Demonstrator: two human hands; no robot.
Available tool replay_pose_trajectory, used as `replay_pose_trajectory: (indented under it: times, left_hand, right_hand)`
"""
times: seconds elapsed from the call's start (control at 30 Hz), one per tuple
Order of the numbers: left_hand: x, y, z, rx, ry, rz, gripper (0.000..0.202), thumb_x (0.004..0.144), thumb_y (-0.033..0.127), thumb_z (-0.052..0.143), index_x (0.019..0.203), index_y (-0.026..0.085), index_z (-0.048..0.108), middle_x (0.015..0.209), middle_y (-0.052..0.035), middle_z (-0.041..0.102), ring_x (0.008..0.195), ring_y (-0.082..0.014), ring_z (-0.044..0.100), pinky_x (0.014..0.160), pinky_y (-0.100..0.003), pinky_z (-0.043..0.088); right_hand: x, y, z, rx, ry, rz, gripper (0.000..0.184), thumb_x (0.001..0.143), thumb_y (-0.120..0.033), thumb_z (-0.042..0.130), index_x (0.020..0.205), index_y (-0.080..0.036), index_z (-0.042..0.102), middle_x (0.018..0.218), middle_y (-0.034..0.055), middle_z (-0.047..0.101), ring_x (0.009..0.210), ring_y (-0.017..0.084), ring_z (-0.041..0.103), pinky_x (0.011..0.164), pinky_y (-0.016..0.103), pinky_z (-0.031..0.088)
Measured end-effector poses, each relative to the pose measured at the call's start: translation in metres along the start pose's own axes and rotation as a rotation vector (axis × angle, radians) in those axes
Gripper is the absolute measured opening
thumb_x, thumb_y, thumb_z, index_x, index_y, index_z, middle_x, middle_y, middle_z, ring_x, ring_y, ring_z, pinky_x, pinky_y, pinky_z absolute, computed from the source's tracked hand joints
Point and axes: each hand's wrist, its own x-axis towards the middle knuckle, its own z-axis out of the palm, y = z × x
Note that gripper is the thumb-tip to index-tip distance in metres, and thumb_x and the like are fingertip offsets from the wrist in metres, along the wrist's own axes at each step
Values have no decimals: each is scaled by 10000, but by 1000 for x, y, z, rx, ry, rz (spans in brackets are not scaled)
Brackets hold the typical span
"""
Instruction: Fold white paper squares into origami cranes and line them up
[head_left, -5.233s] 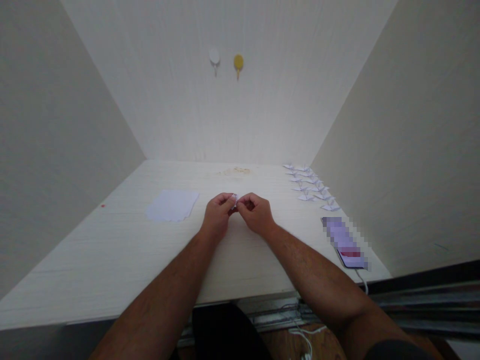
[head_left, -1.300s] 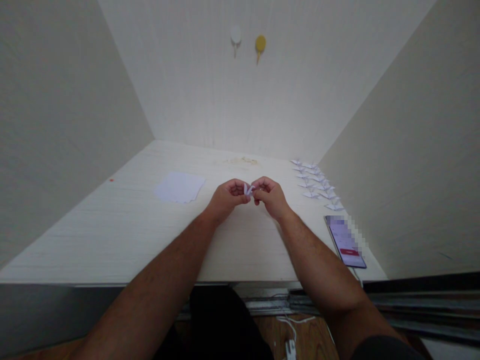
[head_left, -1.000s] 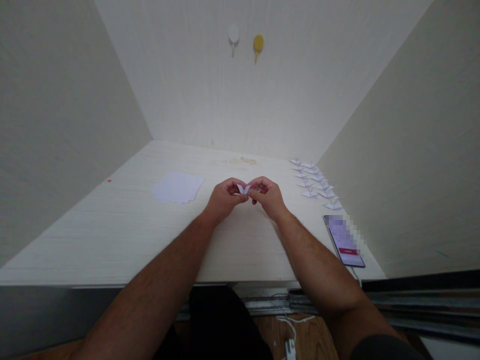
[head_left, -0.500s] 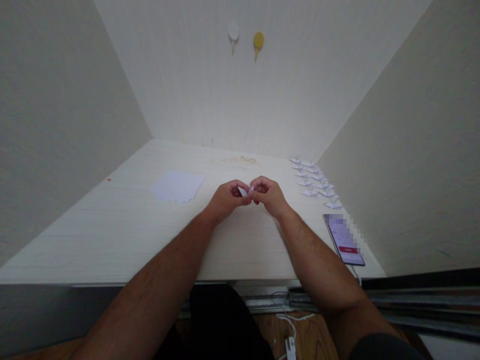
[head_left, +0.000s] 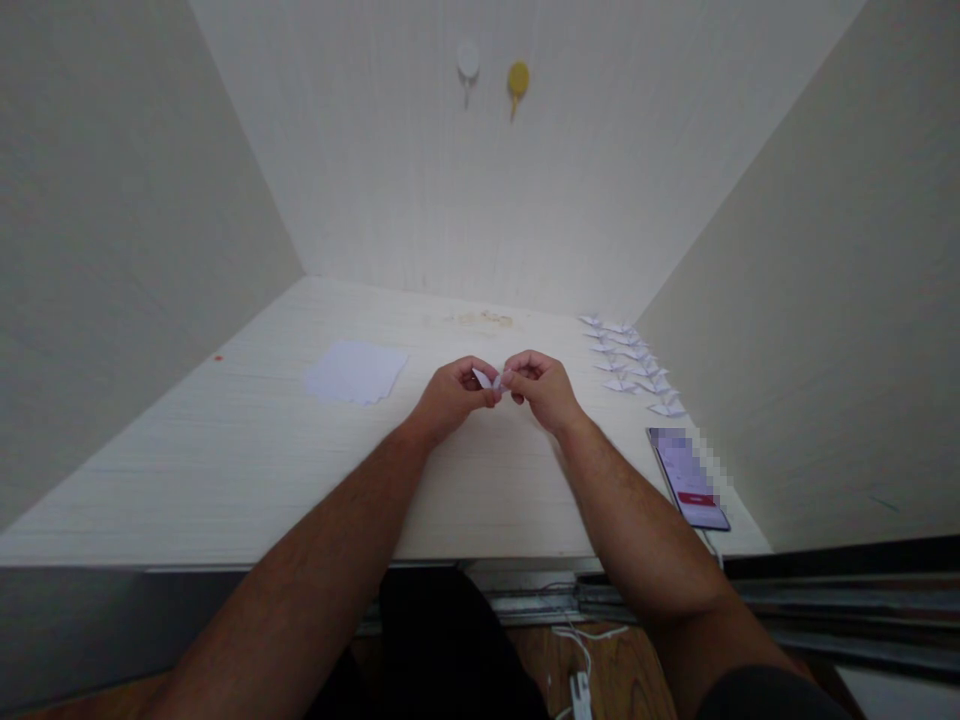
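Note:
My left hand (head_left: 450,395) and my right hand (head_left: 543,388) meet over the middle of the pale wooden desk (head_left: 225,470), both with fingers curled in a pinch. Between their fingertips is a small folded white paper piece (head_left: 490,380), mostly hidden by the fingers. A short stack of white paper sheets (head_left: 355,372) lies to the left of my left hand. Several small folded paper figures (head_left: 634,366) stand in rows at the far right of the desk.
A phone (head_left: 688,478) with a lit screen lies near the desk's right front corner, its cable (head_left: 581,690) hanging off the edge. Walls close the desk in on three sides. A white hook (head_left: 468,62) and a yellow hook (head_left: 517,78) are on the back wall.
The view has shifted slightly since five seconds ago. In the last second the paper piece has turned and folded between my fingertips; both hands stay in about the same place.

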Motion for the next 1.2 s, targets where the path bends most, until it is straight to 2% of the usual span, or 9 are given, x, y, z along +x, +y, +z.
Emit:
replay_pose_trajectory:
  times: [0.13, 0.23, 0.37, 0.53, 0.63, 0.8, 1.0, 1.1, 1.2]
  left_hand:
    - [0, -1, 0, -9, 2, 15, 316, 570, 173, 820, 815, 161, 621, 642, 22, 664, 572, -97, 605, 565, -218, 479]
    - [1, -2, -1, 22, 18, 39, 318, 587, 198, 819, 819, 167, 605, 646, 22, 658, 567, -98, 602, 553, -216, 470]
    - [1, -2, 0, 138, 91, 94, 330, 602, 245, 818, 827, 168, 590, 677, 6, 670, 590, -115, 618, 551, -226, 474]
    - [-2, -2, 2, 349, 121, 129, 287, 625, 251, 790, 819, 173, 594, 736, -4, 679, 621, -124, 620, 566, -239, 481]
    - [-2, -4, 2, 399, 123, 149, 273, 631, 245, 776, 814, 182, 583, 730, 3, 665, 638, -127, 613, 564, -238, 476]
    - [0, -6, 1, 299, 73, 130, 335, 607, 182, 757, 884, 181, 569, 800, 5, 662, 658, -120, 631, 598, -247, 502]
    - [2, -6, 1, 114, 3, 129, 387, 584, 88, 671, 961, 161, 618, 931, -36, 690, 838, -152, 677, 782, -309, 548]
    - [2, -5, 0, 106, 48, 142, 290, 635, 113, 650, 922, 154, 660, 879, -43, 711, 830, -160, 680, 800, -321, 544]
    - [1, -4, -1, 156, 131, 139, 181, 688, 200, 696, 864, 158, 686, 802, -38, 720, 743, -155, 672, 747, -314, 546]
  right_hand:
    - [0, -1, 1, -25, -33, -2, 271, 636, -363, 828, 763, -196, 657, 635, -25, 653, 486, 79, 503, 439, 215, 382]
    - [0, -3, 4, -53, 0, -16, 282, 626, -347, 822, 807, -201, 662, 663, -27, 650, 508, 85, 514, 451, 222, 401]
    - [0, -4, 7, -98, 65, -28, 266, 615, -302, 794, 803, -203, 634, 657, -41, 624, 507, 81, 501, 461, 225, 417]
    - [-1, -4, 7, -205, 56, -63, 197, 639, -260, 725, 788, -209, 607, 641, -49, 592, 539, 91, 511, 509, 234, 414]
    - [-1, -4, 5, -272, 57, -92, 139, 654, -237, 684, 751, -204, 590, 631, -47, 571, 537, 91, 490, 519, 239, 385]
    - [-2, -5, 2, -430, 65, -159, 64, 685, -211, 621, 729, -202, 574, 599, -57, 510, 533, 88, 417, 515, 236, 325]
    - [0, -2, -5, -564, 83, -239, 38, 740, -208, 579, 751, -200, 615, 585, -55, 488, 533, 91, 397, 513, 238, 299]
    - [0, 0, -7, -582, 77, -260, 31, 750, -220, 608, 766, -207, 631, 605, -47, 535, 531, 94, 429, 515, 238, 324]
    - [0, -1, -6, -598, 65, -239, 54, 743, -261, 664, 753, -211, 646, 651, -26, 608, 549, 102, 493, 535, 243, 383]
